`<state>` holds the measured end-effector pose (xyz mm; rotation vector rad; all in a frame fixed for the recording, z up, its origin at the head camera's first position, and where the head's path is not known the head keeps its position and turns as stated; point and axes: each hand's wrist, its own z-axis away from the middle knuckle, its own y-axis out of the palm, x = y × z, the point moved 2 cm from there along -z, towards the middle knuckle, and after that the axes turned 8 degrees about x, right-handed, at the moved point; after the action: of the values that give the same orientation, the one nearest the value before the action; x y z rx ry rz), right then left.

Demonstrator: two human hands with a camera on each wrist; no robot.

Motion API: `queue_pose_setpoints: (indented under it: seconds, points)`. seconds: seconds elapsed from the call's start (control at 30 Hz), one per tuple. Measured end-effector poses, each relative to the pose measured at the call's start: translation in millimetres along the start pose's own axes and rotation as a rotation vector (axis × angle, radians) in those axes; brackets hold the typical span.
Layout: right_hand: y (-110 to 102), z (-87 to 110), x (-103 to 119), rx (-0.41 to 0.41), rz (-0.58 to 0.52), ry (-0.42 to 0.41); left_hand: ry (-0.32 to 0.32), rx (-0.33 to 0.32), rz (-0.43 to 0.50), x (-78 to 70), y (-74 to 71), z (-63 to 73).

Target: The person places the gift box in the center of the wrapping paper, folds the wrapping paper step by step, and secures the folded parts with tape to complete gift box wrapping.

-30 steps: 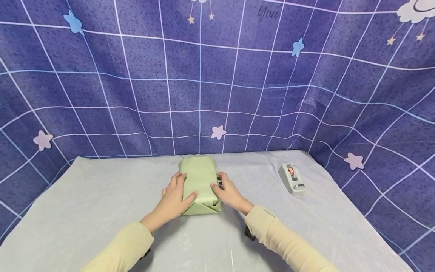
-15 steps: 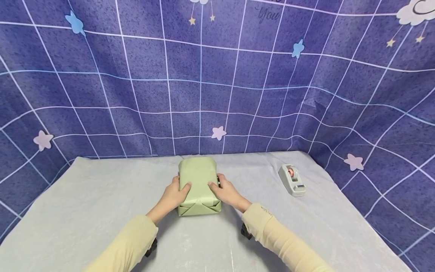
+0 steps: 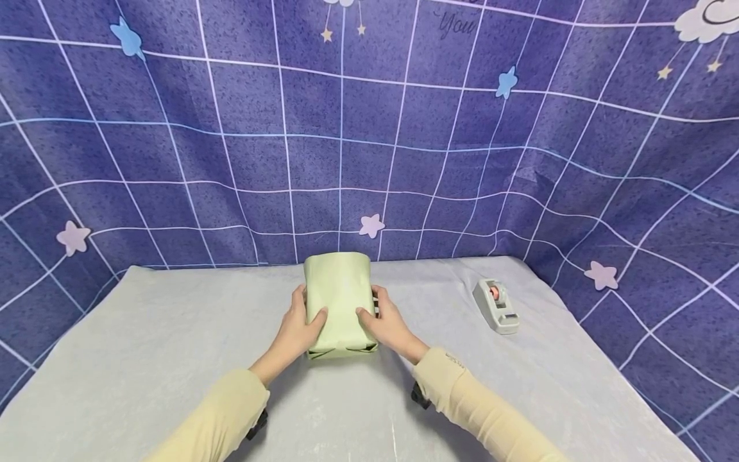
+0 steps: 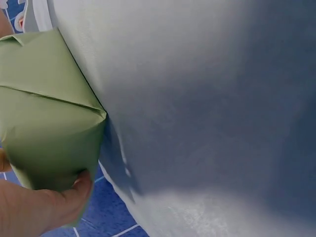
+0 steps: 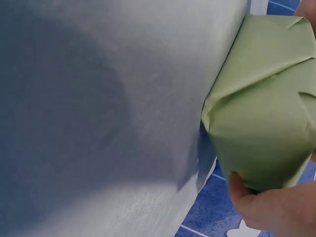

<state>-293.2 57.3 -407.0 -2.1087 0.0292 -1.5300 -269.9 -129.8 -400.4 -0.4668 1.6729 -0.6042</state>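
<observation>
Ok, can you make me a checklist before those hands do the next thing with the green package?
1. Left hand gripping the green package: ok, on its left side, thumb on top.
2. Right hand gripping too: ok, on the opposite side.
3. Tape dispenser out of the way: ok, it stands apart, to the right.
4. Folded near end stuck down: cannot tell; folds show, but no tape can be made out.
5. Package flat on the table: cannot tell; its underside is hidden.
</observation>
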Motion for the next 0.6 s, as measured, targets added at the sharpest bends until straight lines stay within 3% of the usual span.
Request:
queue_pose_setpoints:
  seconds: [0.37,0.6]
  points:
    - [-4.2,2.8,7.0,-0.102,-0.019,-0.139,0.149,-0.084,0.076,-7.9,-0.4,3.1]
    - [-11.4,19.9,37.1,-0.107,-0.053,-0.193,0.211,-0.110,0.080,-10.4,-0.4,10.9]
